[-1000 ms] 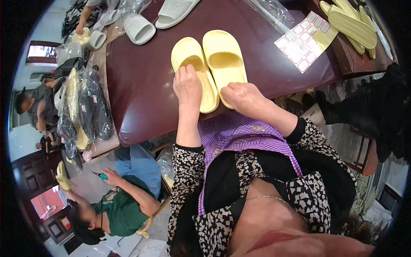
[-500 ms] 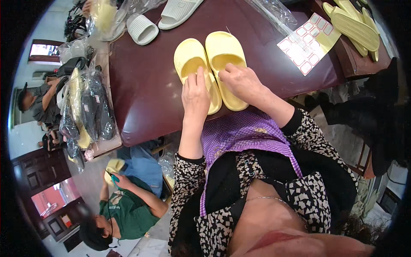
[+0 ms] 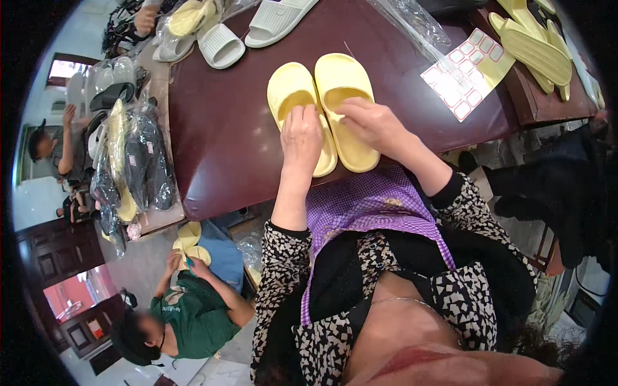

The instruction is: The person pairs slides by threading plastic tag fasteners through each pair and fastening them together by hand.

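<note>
A pair of yellow slide slippers lies side by side on a dark red table (image 3: 219, 141), toes pointing away from me. Over the footbed of the left slipper (image 3: 291, 78) is my left hand (image 3: 301, 138), its fingers bent and pressed together near the strap opening. My right hand (image 3: 380, 128) reaches over the right slipper (image 3: 344, 69) from the side. Its fingertips are drawn together at the mouth of the strap. Whatever either hand may pinch is too small or hidden to make out. Both slippers rest flat.
Grey slippers (image 3: 280, 22) lie at the far edge. A sheet of red-framed labels (image 3: 460, 96) and clear plastic bags (image 3: 418, 26) are to the right, near stacked yellow slippers (image 3: 537, 51). Bagged dark slippers (image 3: 151, 161) fill the left side. A person in green (image 3: 203, 315) handles yellow pieces.
My left fingers have curled in more, and my right fingers have straightened slightly. The view has shifted a little. At the left, the person in green has brought the yellow pieces lower.
</note>
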Tool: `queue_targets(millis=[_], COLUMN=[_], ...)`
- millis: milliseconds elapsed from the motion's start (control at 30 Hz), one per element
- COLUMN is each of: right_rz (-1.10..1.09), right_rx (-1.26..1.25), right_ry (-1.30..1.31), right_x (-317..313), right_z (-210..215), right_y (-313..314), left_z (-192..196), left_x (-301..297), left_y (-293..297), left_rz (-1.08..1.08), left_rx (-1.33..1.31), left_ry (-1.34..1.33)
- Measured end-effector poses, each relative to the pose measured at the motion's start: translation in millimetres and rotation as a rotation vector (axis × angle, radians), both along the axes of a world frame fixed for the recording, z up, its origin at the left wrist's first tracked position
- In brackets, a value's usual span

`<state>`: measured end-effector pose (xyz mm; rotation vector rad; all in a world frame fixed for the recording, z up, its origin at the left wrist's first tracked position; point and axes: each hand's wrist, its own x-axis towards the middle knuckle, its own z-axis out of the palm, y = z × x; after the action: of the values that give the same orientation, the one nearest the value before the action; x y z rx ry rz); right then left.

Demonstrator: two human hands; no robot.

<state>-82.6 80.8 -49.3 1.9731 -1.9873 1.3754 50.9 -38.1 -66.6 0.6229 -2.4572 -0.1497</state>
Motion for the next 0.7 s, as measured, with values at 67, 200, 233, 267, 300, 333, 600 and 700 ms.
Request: queue_targets(millis=[67, 200, 233, 267, 300, 333, 600, 700], right_rz=[-0.050, -0.250, -0.256, -0.309, -0.353, -0.351, -0.364, -0.274], right_rx=[0.009, 0.060, 0.058, 0.210, 0.360, 0.356, 0.463, 0.331], right_ry=[-0.095, -0.211, -0.207, -0.164, -0.122, -0.120, -0.072, -0.063], right_x=[-14, -57, -71, -83, -92, -100, -124, -124], right_z=[10, 13, 10, 4, -1, -6, -29, -23], right_y=[3, -18, -25, -32, -41, -49, -89, -98], left_z=[-2, -10, -11, -11, -12, -13, -17, -15], left_x=[-1, -4, -7, -9, -10, -11, -8, -9], left_y=[-4, -13, -14, -14, -14, -14, -15, -16], left_rz=[0.002, 0.021, 0.014, 0.010, 0.011, 0.013, 0.009, 0.012], left_rx=[-0.008, -0.031, -0.039, -0.040, -0.022, -0.005, 0.042, 0.054], left_ry=[0.014, 0.042, 0.055, 0.060, 0.068, 0.077, 0.106, 0.121])
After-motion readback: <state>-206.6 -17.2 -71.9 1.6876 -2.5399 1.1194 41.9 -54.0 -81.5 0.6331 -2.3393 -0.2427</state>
